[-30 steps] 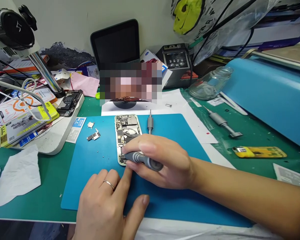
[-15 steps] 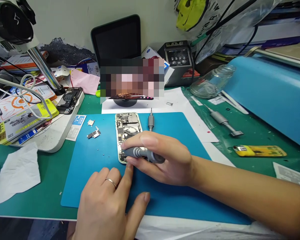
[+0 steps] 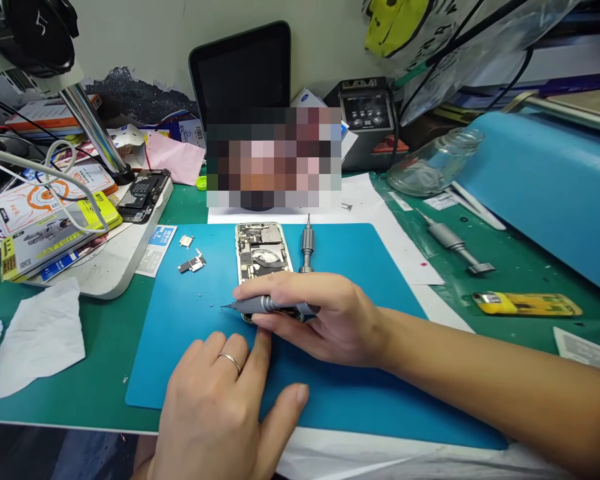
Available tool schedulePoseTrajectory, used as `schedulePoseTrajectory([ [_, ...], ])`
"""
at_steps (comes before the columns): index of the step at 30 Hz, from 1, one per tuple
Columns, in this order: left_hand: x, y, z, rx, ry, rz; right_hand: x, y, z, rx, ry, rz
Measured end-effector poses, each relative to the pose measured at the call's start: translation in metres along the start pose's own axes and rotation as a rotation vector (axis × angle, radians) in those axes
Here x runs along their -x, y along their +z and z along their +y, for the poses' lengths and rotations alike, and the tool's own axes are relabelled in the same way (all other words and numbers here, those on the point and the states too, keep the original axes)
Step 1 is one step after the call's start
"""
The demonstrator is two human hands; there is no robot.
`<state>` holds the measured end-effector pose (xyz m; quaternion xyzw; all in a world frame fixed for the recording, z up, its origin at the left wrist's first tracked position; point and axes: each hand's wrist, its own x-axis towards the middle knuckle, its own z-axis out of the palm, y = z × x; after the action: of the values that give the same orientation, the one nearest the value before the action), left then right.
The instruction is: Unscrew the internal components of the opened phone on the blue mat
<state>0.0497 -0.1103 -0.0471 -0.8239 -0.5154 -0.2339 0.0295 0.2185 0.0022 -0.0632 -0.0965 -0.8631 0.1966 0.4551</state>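
Observation:
An opened phone [image 3: 265, 250] with bare inner parts lies on the blue mat [image 3: 180, 360]. My right hand [image 3: 320, 313] is closed around a grey precision screwdriver [image 3: 253, 305], held nearly level over the phone's lower end. The screwdriver's tip points left, past the phone's edge, near tiny screws [image 3: 211, 306] on the mat. My left hand [image 3: 220, 393], with a ring on one finger, is open, index finger stretched to the phone's bottom edge and thumb apart. Whether that fingertip touches the phone is hidden. A second screwdriver [image 3: 307, 247] lies right of the phone.
Small metal phone parts [image 3: 193, 262] lie left on the mat. Further right are another screwdriver [image 3: 453, 240], a yellow tool [image 3: 527, 305], tweezers [image 3: 477, 207] and a glass jar [image 3: 435, 163]. At left, boxes [image 3: 60, 233] and another opened phone [image 3: 143, 193] sit on a white base [image 3: 115, 280].
The screwdriver has swung so its tip now shows left of the phone, above the mat. My left hand keeps its place by the phone. The whole view has shifted slightly.

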Motion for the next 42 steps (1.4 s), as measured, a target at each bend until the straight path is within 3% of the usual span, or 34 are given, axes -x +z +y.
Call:
schedulePoseTrajectory([
  [12, -0.0009, -0.0006, 0.0016, 0.032, -0.029, 0.006, -0.0030, 0.0014, -0.0011, 0.036, 0.051, -0.079],
  [31, 0.0020, -0.0022, 0.0010, 0.048, -0.026, -0.009, -0.0013, 0.0005, -0.0002, 0.045, 0.093, -0.061],
  [42, 0.0040, -0.0038, -0.0019, -0.013, -0.218, 0.095, -0.0028, 0.0002, 0.0014, 0.047, 0.047, -0.043],
])
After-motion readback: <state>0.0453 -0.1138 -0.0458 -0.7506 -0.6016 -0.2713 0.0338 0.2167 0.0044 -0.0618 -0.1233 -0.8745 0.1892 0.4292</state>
